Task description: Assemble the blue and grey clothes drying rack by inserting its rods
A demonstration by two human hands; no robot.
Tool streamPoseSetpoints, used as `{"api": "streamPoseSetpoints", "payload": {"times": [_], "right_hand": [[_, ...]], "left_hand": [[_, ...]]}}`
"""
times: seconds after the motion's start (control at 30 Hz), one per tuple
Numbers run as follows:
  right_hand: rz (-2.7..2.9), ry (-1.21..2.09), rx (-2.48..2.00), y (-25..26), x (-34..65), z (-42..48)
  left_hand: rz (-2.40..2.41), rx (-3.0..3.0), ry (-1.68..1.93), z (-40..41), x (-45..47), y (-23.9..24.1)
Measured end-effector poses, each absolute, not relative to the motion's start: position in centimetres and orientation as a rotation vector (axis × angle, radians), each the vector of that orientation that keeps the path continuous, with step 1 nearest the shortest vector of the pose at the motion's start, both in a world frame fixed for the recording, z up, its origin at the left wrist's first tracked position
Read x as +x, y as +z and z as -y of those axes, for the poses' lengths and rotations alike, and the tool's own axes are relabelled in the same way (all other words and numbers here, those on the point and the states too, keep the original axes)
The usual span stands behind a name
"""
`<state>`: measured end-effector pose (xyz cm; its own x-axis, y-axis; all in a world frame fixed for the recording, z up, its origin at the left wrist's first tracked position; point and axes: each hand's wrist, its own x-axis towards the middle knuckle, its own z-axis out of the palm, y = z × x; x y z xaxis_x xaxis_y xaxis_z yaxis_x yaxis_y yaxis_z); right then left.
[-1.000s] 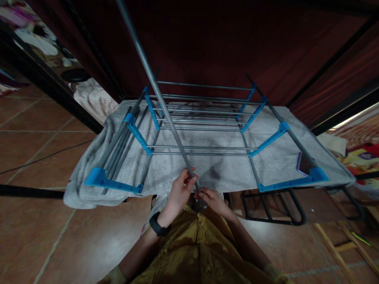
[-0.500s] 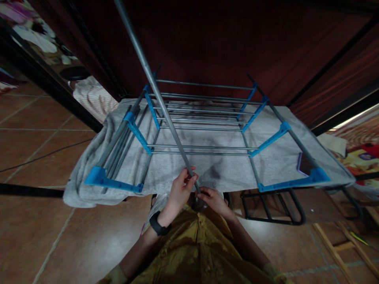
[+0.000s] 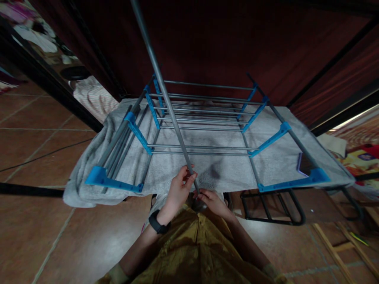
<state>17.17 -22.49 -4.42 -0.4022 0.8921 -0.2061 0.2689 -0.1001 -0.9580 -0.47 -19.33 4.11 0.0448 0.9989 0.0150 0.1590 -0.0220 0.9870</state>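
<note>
A long grey metal tube (image 3: 167, 98) slants up and away from my body, its far end beyond the top of the view. My left hand (image 3: 180, 187), below a black wristband (image 3: 159, 223), is closed round the tube a little above its near end. At that near end my right hand (image 3: 211, 200) pinches the tube between its fingers. Behind the tube stands a rack frame (image 3: 201, 148) of grey rods joined by blue plastic brackets (image 3: 137, 136). Several loose grey tubes (image 3: 118, 152) lie inside the rack's left side.
A grey blanket (image 3: 231, 173) covers the surface under the rack. A dark flat object with a pale edge (image 3: 308, 163) lies at the right. Below the right edge is a black metal frame (image 3: 271, 213). Wooden slats (image 3: 334, 250) and a cable (image 3: 44, 153) are on the tiled floor.
The tube's upper part has swung to the right and stands a bit steeper. Both hands keep hold near its lower end, barely shifted. The rack has not moved.
</note>
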Motion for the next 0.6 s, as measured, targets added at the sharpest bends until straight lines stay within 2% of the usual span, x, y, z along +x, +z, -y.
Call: {"api": "streamPoseSetpoints", "payload": {"times": [0.23, 0.6], "right_hand": [[1.603, 1.585, -1.253, -4.7, 16.8, 22.3], [1.579, 1.451, -1.303, -5.4, 18.3, 22.8]], "left_hand": [[-1.284, 1.357, 1.122, 19.5, -0.2, 4.2], [-1.288, 1.318, 1.162, 18.9, -0.8, 4.7]]}}
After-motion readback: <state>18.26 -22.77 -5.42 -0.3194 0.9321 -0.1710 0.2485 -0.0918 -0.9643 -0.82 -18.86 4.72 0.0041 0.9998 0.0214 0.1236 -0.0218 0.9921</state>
